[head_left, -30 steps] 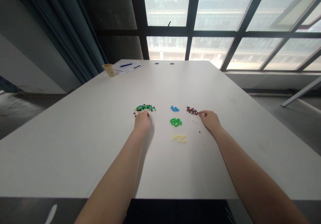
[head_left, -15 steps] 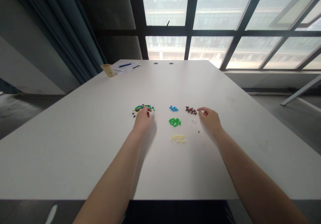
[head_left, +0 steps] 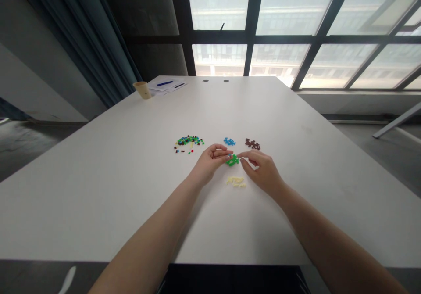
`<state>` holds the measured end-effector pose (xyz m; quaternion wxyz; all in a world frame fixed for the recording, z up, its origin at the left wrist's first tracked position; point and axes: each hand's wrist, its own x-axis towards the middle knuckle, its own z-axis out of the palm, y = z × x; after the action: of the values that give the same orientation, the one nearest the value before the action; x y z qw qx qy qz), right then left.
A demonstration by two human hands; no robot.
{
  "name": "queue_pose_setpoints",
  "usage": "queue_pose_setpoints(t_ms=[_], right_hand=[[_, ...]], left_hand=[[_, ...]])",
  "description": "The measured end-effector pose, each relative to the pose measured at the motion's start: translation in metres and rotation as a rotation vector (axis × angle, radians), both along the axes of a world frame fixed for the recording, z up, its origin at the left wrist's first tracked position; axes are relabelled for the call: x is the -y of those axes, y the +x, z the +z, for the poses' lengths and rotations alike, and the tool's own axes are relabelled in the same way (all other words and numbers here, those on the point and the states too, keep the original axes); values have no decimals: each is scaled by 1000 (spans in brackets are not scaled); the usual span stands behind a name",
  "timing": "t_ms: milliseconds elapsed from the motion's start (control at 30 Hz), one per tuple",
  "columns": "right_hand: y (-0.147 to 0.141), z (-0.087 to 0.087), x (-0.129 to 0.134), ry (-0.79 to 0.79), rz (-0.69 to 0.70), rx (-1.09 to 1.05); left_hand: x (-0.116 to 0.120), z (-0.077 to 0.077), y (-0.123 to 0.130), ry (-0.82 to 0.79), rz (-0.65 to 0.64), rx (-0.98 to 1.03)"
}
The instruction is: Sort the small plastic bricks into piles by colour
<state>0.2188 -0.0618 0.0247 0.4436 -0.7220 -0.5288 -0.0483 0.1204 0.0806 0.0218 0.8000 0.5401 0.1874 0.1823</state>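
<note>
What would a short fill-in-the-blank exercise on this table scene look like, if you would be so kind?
1. The left hand and right hand are nearest to a cluster of small ____ plastic pieces.
2. The mixed-colour pile lies to the ____ of the blue pieces.
3. The ____ pieces lie closest to the person.
4. A blue pen lies on ____ beside a paper cup.

Missing words: green; left; pale yellow; papers.

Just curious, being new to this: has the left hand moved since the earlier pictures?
Yes: the left hand has moved right, from the mixed-colour pile to the green bricks.
</note>
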Motion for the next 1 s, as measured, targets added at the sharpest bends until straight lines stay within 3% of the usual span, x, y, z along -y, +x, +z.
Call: queue_pose_setpoints(t_ms=[200, 467, 567, 700, 767, 900, 1000], right_hand=[[-3, -1, -1, 44, 19, 33], [0, -5, -1, 29, 72, 21], [1, -5, -1, 47, 50, -11], [3, -4, -1, 69, 18, -69], [4, -3, 0, 68, 2, -93], [6, -3, 1, 73, -20, -143], [7, -2, 2, 85, -18, -185]], left_hand=[[10, 3, -3, -111, -58, -33], [9, -7, -1, 36, -102, -91], [0, -5, -1, 223, -36, -131], [-36, -1, -11, 791, 299, -289], [-58, -3, -19, 964, 389, -427], [-82, -15, -28, 1070, 473, -737], [-85, -22, -26, 1098, 453, -780]])
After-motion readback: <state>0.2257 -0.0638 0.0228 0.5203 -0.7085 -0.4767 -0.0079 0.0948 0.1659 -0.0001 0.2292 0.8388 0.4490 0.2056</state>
